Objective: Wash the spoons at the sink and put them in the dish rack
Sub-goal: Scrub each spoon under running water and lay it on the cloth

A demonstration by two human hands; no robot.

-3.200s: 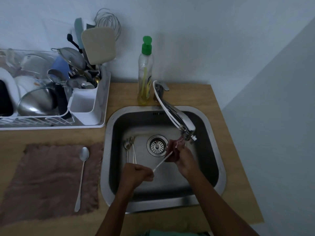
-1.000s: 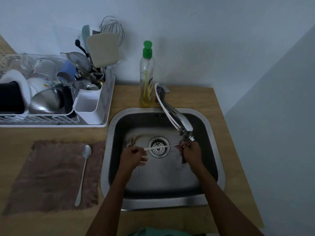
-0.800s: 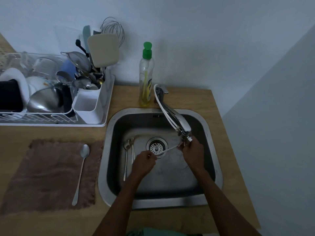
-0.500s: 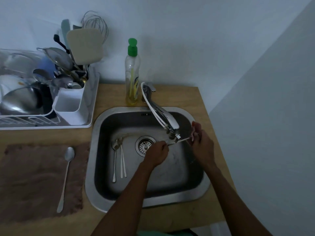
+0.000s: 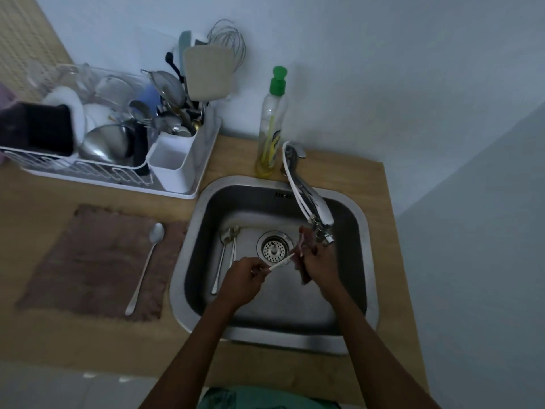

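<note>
Spoon (image 5: 280, 262) slants over the sink (image 5: 364, 222) at mid-frame. The grip of my left hand (image 5: 241, 283) pinches its handle lower left, and my right hand (image 5: 321, 265) grips a cloth (image 5: 304, 279) round its upper-right end. The dish rack (image 5: 103, 180) sits upper left, nearer the left hand.

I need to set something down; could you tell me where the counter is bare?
Bare counter: between dish rack and cloth, and right of the sink. The rack is crowded; spoons lie in the sink.
</note>
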